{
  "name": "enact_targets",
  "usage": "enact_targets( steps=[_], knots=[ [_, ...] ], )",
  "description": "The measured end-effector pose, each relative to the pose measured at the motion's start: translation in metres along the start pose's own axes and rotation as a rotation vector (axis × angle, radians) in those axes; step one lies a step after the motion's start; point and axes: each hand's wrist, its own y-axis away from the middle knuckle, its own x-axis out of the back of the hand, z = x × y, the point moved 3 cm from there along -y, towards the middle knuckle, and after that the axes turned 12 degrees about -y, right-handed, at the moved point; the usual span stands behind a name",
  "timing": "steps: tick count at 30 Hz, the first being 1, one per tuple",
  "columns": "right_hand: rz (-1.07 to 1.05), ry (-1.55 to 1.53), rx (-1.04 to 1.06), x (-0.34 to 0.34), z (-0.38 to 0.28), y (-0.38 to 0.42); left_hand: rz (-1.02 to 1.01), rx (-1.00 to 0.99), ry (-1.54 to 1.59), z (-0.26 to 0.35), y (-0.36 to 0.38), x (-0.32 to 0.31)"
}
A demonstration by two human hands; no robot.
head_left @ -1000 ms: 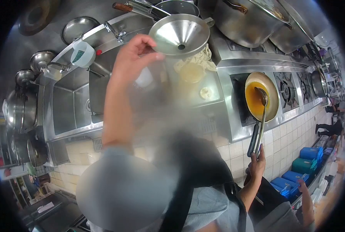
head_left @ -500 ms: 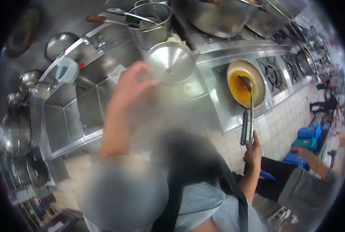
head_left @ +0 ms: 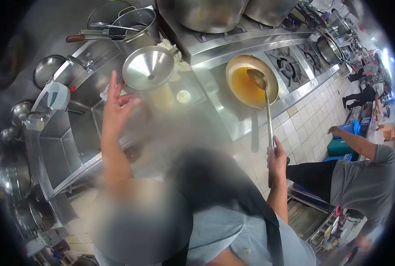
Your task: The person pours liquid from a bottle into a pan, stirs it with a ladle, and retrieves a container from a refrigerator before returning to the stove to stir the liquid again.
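My right hand [head_left: 277, 160] is closed round the long handle of a metal ladle [head_left: 269, 116]. The ladle's bowl rests in an orange-yellow liquid [head_left: 242, 84] inside a pale-lined frying pan [head_left: 273, 88] on the stove. The pan's dark handle [head_left: 255, 133] points toward me, to the left of the ladle. My left hand [head_left: 117, 104] is raised with fingers apart and nothing in them. Just right of it, a wide metal funnel [head_left: 149, 66] stands over a container with yellowish contents [head_left: 162, 96]. A small round pale item [head_left: 183, 96] lies on the steel counter beside it.
A steel pot [head_left: 140, 33] with utensils stands behind the funnel. Sink basins [head_left: 61, 150] are at the left, with a white tub [head_left: 58, 95] on their edge. Large pots [head_left: 211, 15] stand on the back burners. Another person [head_left: 361, 177] works at the right.
My left hand has moved away from the funnel's rim, its fingers spreading and one pointing up. The view has shifted, and my right hand still grips the ladle. The other person's arm has risen.
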Motion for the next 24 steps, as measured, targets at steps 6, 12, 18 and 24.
enact_targets(
  steps=[6, 12, 18, 24],
  knots=[
    [-0.048, -0.218, -0.038, 0.014, -0.005, -0.026, 0.223, 0.032, 0.108, -0.048, 0.055, -0.022],
    [-0.217, -0.197, -0.038, 0.006, -0.017, -0.082, 0.099, 0.149, -0.063, -0.161, 0.159, -0.106],
    [-0.492, -0.516, -0.296, 0.014, -0.043, -0.069, 0.046, 0.446, 0.089, -0.236, 0.289, -0.158],
    [-0.655, -0.875, -0.465, 0.047, -0.049, -0.034, -0.315, 0.839, -0.204, -0.317, 0.413, -0.159]
  ],
)
